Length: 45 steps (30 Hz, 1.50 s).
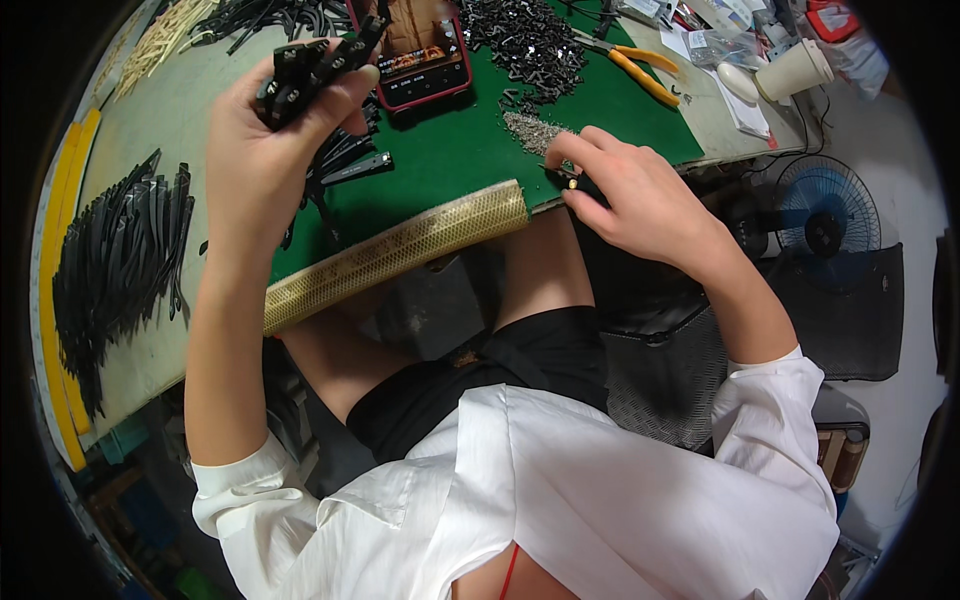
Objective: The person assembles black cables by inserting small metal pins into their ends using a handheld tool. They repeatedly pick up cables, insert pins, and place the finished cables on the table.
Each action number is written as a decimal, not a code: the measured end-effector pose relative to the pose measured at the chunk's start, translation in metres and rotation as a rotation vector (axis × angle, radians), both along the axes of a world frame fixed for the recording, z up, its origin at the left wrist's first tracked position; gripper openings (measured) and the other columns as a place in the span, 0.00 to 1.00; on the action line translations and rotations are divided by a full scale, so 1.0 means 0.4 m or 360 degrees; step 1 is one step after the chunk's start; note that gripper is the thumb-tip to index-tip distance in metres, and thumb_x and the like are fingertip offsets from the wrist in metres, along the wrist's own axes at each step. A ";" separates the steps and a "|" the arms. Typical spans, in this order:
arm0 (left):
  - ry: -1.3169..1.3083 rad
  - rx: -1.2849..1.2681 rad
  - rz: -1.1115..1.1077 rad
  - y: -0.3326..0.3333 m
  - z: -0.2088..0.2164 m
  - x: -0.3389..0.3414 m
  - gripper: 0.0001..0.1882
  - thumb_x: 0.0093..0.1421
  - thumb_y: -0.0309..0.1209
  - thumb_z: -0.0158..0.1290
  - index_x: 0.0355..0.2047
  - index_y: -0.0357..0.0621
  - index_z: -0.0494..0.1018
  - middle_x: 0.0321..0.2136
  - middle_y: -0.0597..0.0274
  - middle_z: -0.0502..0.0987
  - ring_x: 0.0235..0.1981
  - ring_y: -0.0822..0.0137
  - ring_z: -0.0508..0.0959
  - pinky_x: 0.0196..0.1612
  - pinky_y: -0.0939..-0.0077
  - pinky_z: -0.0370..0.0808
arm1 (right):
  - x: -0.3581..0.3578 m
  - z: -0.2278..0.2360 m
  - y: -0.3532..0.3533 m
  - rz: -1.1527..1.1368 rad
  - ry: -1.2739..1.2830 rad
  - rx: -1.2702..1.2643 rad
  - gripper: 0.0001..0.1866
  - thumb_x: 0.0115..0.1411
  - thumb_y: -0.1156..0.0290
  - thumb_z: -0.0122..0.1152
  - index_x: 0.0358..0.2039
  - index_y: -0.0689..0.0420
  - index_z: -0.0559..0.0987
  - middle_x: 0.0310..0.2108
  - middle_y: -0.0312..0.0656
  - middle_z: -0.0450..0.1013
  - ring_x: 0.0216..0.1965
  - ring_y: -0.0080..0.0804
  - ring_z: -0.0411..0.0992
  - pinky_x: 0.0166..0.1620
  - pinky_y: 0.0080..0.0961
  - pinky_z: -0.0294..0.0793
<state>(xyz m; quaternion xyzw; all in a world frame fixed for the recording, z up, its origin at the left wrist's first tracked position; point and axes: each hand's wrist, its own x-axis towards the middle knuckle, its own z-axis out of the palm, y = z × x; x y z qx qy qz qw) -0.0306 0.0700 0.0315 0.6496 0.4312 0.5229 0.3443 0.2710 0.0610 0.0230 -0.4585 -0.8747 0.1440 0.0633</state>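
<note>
black clips (312,72): bundle of short black plastic parts, upper left of centre, raised above the green mat (450,160).
left hand (262,150): fingers curled shut around the bundle; thumb pressed across its upper side.
right hand (628,192): centre right, at the near edge of the mat; thumb and forefinger pinched on a small dark piece with a brass-coloured tip (572,183); remaining fingers folded loosely.
step in hand: judged as pick-and-fit stage; one small piece taken up at the mat edge while stock is held ready in the other hand.
next move calls for: judged as bringing both hands together over the mat, steady pinch, fine alignment of small piece to one clip.
small metal parts (535,130): grey heap on the mat, just beside the right fingertips.
black parts pile (525,40): top centre, loose heap on the mat.
phone (420,55): red-cased, flat on the mat, top centre, screen lit; content too small to tell.
pliers (632,65): yellow handles, upper right of the mat.
paper cup (795,70): white, lying tilted, upper right.
clear bag (725,45): upper right, small, contents unclear.
long black strips (115,265): stacked at left edge of the bench.
edge pad (395,255): yellowish mesh roll along the bench front.
fan (825,220): blue, right, below bench level.
</note>
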 end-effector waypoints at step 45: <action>0.0802 0.0913 0.0264 -0.131 -0.062 0.080 0.24 0.36 0.19 0.60 0.39 0.34 0.75 0.26 0.53 0.76 0.23 0.54 0.78 0.25 0.69 0.74 | -0.198 0.033 -0.105 -0.0210 0.1408 -0.0585 0.17 0.66 0.72 0.52 0.53 0.60 0.63 0.26 0.41 0.74 0.21 0.29 0.73 0.24 0.23 0.68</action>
